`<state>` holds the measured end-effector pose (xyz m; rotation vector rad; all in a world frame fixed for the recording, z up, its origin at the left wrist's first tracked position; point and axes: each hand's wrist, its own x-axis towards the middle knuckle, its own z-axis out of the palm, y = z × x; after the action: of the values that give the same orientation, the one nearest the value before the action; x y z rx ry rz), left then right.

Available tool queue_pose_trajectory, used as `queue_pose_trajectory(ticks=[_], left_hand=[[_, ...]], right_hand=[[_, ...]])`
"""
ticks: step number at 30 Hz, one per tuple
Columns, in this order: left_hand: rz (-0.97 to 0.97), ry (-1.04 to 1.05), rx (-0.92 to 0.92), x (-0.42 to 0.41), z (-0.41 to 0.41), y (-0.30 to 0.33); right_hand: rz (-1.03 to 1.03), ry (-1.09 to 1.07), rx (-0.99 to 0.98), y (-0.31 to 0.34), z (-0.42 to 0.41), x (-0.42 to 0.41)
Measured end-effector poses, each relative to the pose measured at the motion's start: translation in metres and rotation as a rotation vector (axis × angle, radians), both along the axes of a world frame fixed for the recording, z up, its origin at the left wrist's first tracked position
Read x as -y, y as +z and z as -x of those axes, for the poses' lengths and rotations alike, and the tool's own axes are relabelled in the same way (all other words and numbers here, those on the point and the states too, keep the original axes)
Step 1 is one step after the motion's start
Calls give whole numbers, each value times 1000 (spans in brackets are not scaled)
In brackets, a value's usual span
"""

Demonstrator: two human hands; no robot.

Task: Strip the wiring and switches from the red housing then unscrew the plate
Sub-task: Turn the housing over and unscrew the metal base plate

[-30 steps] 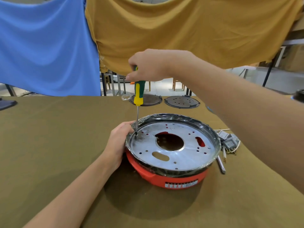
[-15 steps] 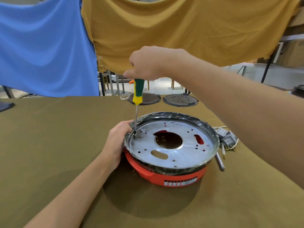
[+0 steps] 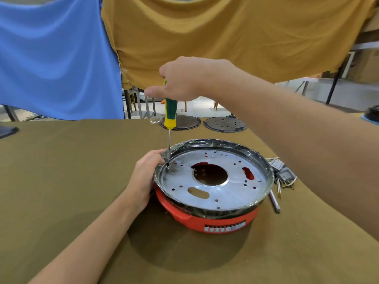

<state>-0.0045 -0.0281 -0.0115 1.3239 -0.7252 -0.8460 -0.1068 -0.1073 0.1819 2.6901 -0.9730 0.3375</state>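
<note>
Plate [image 3: 213, 181] in housing [image 3: 205, 221] on table [image 3: 61, 171]; switches [image 3: 284, 173] right, two discs [image 3: 224, 124] behind.

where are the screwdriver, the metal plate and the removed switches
screwdriver [image 3: 170, 111], head view, on its green and yellow handle
metal plate [image 3: 231, 189], head view, on bare metal right of the centre hole
removed switches [image 3: 284, 174], head view, on the dark switch body beside the housing

Bright even light, soft shadow beneath housing [image 3: 205, 222], wide-angle edge bending.

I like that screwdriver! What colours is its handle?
Green and yellow handle, seen in the head view.
</note>
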Motion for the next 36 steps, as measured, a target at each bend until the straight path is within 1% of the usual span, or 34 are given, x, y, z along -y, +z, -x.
queue_pose_trajectory(ticks=[1, 3, 5, 7, 8, 10, 12, 13, 16, 17, 18, 19, 21, 22, 25, 26, 27, 28, 29, 30, 32, 33, 34, 35, 36], left_hand=[[-2, -1, 3, 0, 0, 0], [-6, -1, 6, 1, 0, -1], [-8, -4, 9, 0, 0, 0], [-10, -7, 14, 0, 1, 0], [-10, -6, 16, 0, 1, 0], [-7, -4, 22, 0, 1, 1], [-5, -5, 21, 0, 0, 1], [-4, -5, 18, 0, 1, 1], [1, -1, 18, 0, 1, 1], [-2, 1, 22, 0, 1, 1], [-5, 2, 24, 1, 0, 1], [-7, 3, 23, 1, 0, 1], [-6, 5, 21, 0, 0, 1], [-8, 5, 23, 0, 0, 1], [-17, 1, 31, -1, 1, 1], [-16, 0, 32, -1, 1, 1], [-16, 0, 33, -1, 0, 2], [-16, -3, 36, -1, 1, 2], [-17, -7, 38, -1, 1, 1], [-16, -9, 40, -1, 1, 1], [-14, -3, 43, 0, 1, 1], [-16, 2, 43, 0, 0, 1], [-22, 8, 43, 1, -1, 1], [-25, 9, 46, 1, -1, 1], [-27, 7, 54, 1, -1, 1]], right_hand=[[20, 37, 18, -2, -1, 2], [-58, 137, 33, -2, 0, 4], [-213, 226, 34, 3, 3, 4], [-437, 288, 97, 5, 8, 4], [-517, 314, 141, 4, 10, 4], [-555, 332, 197, 1, 12, 6], [-487, 302, 175, -1, 12, 7], [-413, 256, 137, -2, 10, 7], [-70, 48, 38, -6, 6, 6], [17, 26, 31, -6, 5, 8], [44, 47, 34, -7, 4, 9], [18, 89, 33, -6, 4, 10], [-103, 169, 19, -1, 8, 13], [-202, 211, 30, 2, 11, 13], [-599, 316, 179, 3, 19, 11], [-681, 336, 229, 2, 20, 12], [-710, 334, 256, 1, 20, 13], [-692, 313, 261, 0, 19, 13], [-630, 269, 235, -1, 18, 11], [-529, 202, 182, -1, 16, 9], [-234, 38, 71, -4, 12, 8], [-86, -2, 55, -5, 10, 9], [-14, 10, 66, -7, 8, 10], [-22, 58, 80, -8, 7, 11], [-80, 121, 81, -7, 6, 10]])
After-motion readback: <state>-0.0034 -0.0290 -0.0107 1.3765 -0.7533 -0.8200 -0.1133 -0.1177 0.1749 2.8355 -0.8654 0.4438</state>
